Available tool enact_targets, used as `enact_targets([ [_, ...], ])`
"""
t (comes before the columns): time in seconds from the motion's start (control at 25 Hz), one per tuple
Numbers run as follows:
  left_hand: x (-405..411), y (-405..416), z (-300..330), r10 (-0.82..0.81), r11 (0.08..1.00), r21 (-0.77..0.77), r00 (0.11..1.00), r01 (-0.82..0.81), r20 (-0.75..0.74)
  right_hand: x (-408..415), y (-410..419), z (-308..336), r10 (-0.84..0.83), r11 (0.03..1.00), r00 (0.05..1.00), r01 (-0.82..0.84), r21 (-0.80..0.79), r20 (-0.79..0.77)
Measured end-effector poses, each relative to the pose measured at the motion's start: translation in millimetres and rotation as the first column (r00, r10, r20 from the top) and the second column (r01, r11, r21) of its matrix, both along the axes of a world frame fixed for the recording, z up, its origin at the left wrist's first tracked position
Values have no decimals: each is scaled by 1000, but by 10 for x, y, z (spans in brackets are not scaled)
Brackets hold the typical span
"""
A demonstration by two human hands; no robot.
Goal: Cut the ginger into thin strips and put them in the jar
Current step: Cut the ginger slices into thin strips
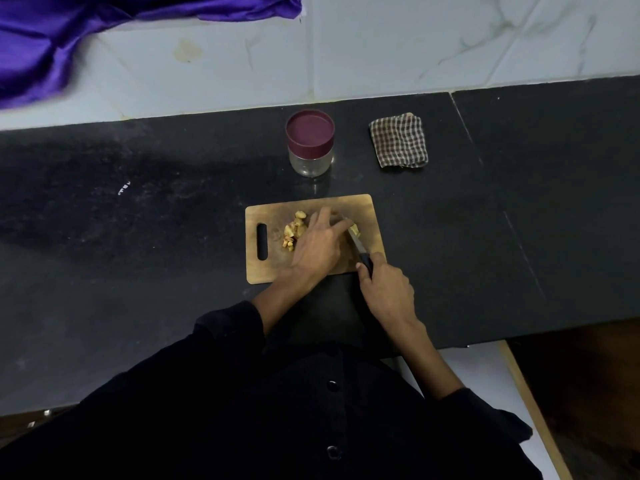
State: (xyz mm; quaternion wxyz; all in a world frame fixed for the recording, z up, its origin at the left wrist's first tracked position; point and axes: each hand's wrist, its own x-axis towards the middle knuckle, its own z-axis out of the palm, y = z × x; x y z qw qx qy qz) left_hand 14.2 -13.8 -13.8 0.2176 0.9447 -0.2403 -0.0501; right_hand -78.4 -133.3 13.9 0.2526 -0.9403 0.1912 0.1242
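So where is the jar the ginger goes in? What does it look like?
Look at the black counter and find the wooden cutting board in the middle. Just behind the board, toward the white tiled wall, stands the jar. It is small, round and clear glass with a dark red lid still on it, unlike the flat checked cloth lying to its right.
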Motion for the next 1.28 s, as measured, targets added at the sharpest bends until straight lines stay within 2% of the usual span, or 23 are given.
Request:
enact_targets([
  [0.2, 44, -47, 22, -62, 989, 129, 997, 66, -35, -2, 15, 13, 13, 1000, 1000, -13, 1, 15],
  [0.32, 94, -33, 24, -46, 998, 45, 998, 48, -46, -1, -6, 9, -7, 1000, 1000, 7, 9, 27],
  [0.56, 154, 182, -26, 98, 977, -189, 994, -104, -41, 17, -70, -41, -56, 997, 998, 55, 62, 7],
  [0.8, 60, 539, -27, 272, 899, -335, 959, -283, -81, 73, 56, -87, 67, 989, 998, -64, 131, -18],
  [0.92, 13, 675, -21, 305, 847, -436, 950, -305, -71, 164, 138, -120, 115, 975, 993, -109, 192, -21],
  [1.0, 16, 737, -45, 339, 812, -474, 936, -341, -94, 238, 181, -137, 109, 967, 994, -100, 232, -27],
  [1.12, -7, 804, -92, 461, 739, -473, 872, -480, -165, 320, 200, -167, 81, 963, 996, -69, 262, -38],
  [1.2, -51, 841, -124, 482, 731, -460, 859, -504, -175, 333, 194, -193, 59, 960, 998, -46, 276, -38],
  [1.28, -100, 850, -155, 448, 765, -445, 881, -465, -151, 334, 207, -208, 42, 954, 999, -31, 299, -31],
])
